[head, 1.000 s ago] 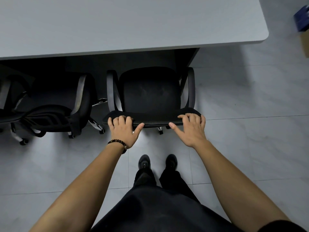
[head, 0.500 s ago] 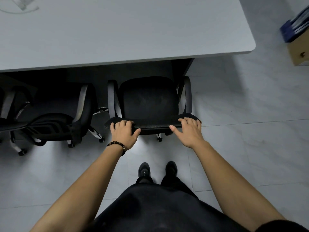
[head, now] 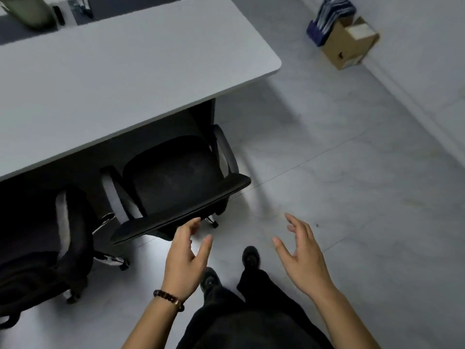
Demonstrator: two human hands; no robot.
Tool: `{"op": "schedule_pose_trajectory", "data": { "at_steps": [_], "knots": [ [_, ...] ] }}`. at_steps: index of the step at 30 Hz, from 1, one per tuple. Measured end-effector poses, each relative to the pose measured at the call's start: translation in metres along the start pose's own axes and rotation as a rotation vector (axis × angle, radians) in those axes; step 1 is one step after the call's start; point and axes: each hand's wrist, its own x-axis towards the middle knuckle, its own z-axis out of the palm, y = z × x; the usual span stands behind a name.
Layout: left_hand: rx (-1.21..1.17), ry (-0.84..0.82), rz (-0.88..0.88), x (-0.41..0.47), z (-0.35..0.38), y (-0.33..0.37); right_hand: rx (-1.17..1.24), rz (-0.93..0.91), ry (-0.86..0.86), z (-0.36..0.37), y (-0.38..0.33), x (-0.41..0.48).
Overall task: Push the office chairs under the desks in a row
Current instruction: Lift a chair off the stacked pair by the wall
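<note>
A black office chair (head: 173,182) stands partly under the grey desk (head: 120,79), its seat half in shadow and its backrest top edge toward me. My left hand (head: 187,258), with a bead bracelet on the wrist, hovers open just below that backrest edge, fingertips close to it. My right hand (head: 300,253) is open over bare floor to the right of the chair, holding nothing. A second black chair (head: 47,238) sits to the left, also partly under the desk.
A cardboard box (head: 348,45) with blue folders stands by the wall at upper right. Small items lie at the desk's far left corner. My black shoes (head: 250,258) stand on pale tiled floor behind the chair. The wall runs along the right side.
Both hands have let go of the chair's backrest and drawn back, open. The view has swung to the right, so the desk and chairs now sit left and the wall shows.
</note>
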Motion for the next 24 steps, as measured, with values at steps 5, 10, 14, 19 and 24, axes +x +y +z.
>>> {"op": "schedule_pose_trajectory", "data": {
  "at_steps": [5,10,14,19,24],
  "knots": [
    [-0.009,-0.127,0.187,0.056,0.043,0.071,0.078,0.09,0.27,-0.061,0.025,0.001],
    [0.025,-0.202,0.355,0.103,0.098,0.152,0.16,0.129,0.496,-0.119,0.053,0.025],
    [0.031,-0.252,0.379,0.133,0.164,0.195,0.233,0.18,0.562,-0.156,0.096,0.062],
    [0.082,-0.264,0.372,0.176,0.247,0.246,0.204,0.163,0.503,-0.214,0.145,0.136],
    [0.142,-0.191,0.455,0.233,0.292,0.325,0.148,0.053,0.442,-0.296,0.147,0.231]
  ]
}}
